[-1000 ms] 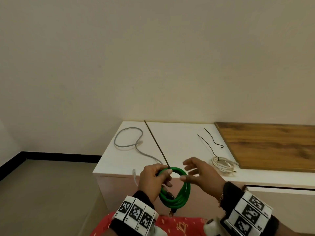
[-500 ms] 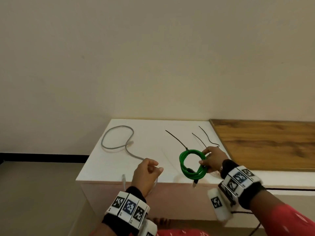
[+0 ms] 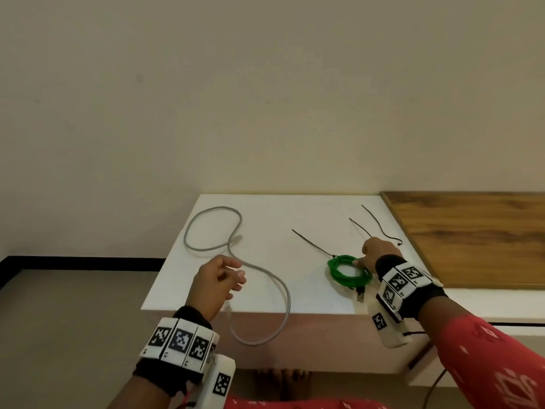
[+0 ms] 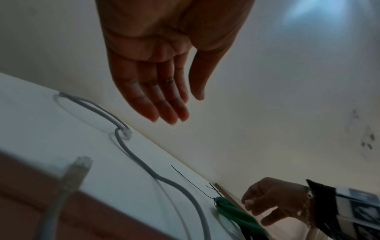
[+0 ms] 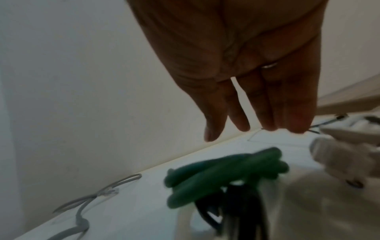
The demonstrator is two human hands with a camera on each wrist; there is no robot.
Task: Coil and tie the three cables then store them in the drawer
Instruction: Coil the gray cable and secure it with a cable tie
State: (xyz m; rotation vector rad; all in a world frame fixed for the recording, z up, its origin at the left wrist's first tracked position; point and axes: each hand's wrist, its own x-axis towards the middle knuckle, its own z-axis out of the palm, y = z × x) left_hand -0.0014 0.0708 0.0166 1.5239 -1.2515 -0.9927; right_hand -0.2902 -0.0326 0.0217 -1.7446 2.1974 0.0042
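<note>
So the green cable (image 3: 349,270) is coiled into a neat little ring and lying flat on the white cabinet top (image 3: 265,214), toward the near right part of it, with its dark plug ends (image 3: 360,294) pointing at the near edge. A thin black tie (image 3: 313,244) is cinched on the far left side of the coil, its long tail running off to the far left across the top. The right hand (image 3: 379,252) sits right at the coil's right side, and in the right wrist view its fingers (image 5: 267,105) are stretched out pretty straight above the coil, not wrapped around anything; can't really tell whether a fingertip is brushing the green loops or just next to them. The left hand (image 3: 216,283) hovers over the near left part of the top with nothing in it, fingers (image 4: 156,97) loose and mostly extended, palm clear in the left wrist view. Under and beside it is the grey cable (image 3: 233,252), totally uncoiled: a big loop on the far left, then it snakes toward the near edge and droops over the front of the cabinet, with one clear plug (image 4: 82,162) sticking up at that edge. Two more black ties (image 3: 376,222) lie loose on the far right of the white top, just left of the wooden panel (image 3: 472,231). A whitish bundle (image 5: 345,154) shows blurry right of the green coil in the right wrist view.
</note>
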